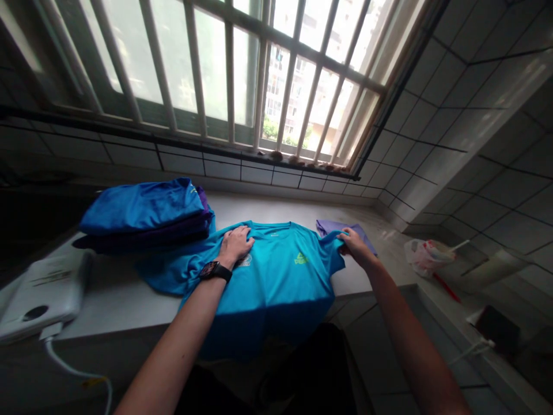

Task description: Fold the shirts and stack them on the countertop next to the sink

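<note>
A turquoise T-shirt [268, 276] lies spread on the white counter [121, 305], with a yellow-green logo [301, 258] on its chest. My left hand [235, 245] sits on the shirt's shoulder near the collar, fingers curled into the fabric, and a black smartwatch [215, 271] is on that wrist. My right hand [354, 245] pinches the far shoulder and sleeve edge. Beside that hand, a lilac cloth [341, 230] lies partly under the shirt. To the left stands a folded stack of blue and purple clothes [142, 213], touching the shirt's sleeve.
A barred window [224, 75] and tiled walls [432, 115] rise behind the counter. A white power unit [43, 294] with a cable sits at the left counter edge. A plastic bag [427, 256] lies on the ledge to the right.
</note>
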`<state>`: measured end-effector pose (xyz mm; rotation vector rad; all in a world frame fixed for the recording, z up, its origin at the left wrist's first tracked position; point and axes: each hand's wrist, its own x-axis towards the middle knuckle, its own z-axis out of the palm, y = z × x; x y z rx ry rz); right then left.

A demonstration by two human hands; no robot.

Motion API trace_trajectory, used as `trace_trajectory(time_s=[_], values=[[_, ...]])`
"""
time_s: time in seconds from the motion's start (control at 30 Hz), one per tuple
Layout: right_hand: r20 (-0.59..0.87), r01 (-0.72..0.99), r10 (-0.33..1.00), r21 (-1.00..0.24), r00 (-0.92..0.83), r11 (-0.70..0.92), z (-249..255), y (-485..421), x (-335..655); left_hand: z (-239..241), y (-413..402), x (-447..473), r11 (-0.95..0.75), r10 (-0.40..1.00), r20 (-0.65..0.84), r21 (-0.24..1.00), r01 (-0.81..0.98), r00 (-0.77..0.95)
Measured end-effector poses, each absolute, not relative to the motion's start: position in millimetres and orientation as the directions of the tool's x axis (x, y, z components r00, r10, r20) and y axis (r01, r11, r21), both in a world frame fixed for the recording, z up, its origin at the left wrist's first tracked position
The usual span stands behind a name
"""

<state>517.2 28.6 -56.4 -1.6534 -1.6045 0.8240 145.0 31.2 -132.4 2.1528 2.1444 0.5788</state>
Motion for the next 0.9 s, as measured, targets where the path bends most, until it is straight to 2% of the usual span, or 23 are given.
trace_trajectory(time_s=[0.1,0.17,0.23,0.33,0.43,0.5,0.9], values=[[0.045,0.314,0.967,-0.941,-0.252,0.126,-44.3,16.9,488.8,-130.7,30.0,145.6,-0.035,0.976,0.216,0.290,0.956,-0.030],[0.113,0.305,0.923,-0.923,-0.367,0.234,-49.8,8.8,475.1,-130.2,29.3,145.9,-0.034,0.976,0.215,0.293,0.955,-0.031],[0.144,0.428,0.912,-0.847,-0.384,0.315,-66.0,4.1,465.5,-130.2,29.0,146.1,-0.035,0.975,0.221,0.300,0.953,-0.034],[0.137,0.645,0.893,-0.646,-0.429,0.409,-99.1,1.8,453.6,-131.5,29.0,146.3,-0.032,0.973,0.228,0.305,0.952,-0.040],[0.100,0.764,0.879,-0.456,-0.467,0.457,-125.0,-0.5,442.6,-133.6,28.8,146.3,-0.025,0.970,0.239,0.311,0.950,-0.053],[0.106,0.802,0.887,-0.387,-0.450,0.454,-133.9,-2.5,437.9,-134.2,28.3,146.3,-0.030,0.967,0.248,0.315,0.949,-0.052],[0.227,0.789,0.883,-0.398,-0.410,0.469,-151.0,-1.9,439.5,-127.9,22.3,147.0,-0.031,0.975,0.218,0.320,0.947,-0.042]])
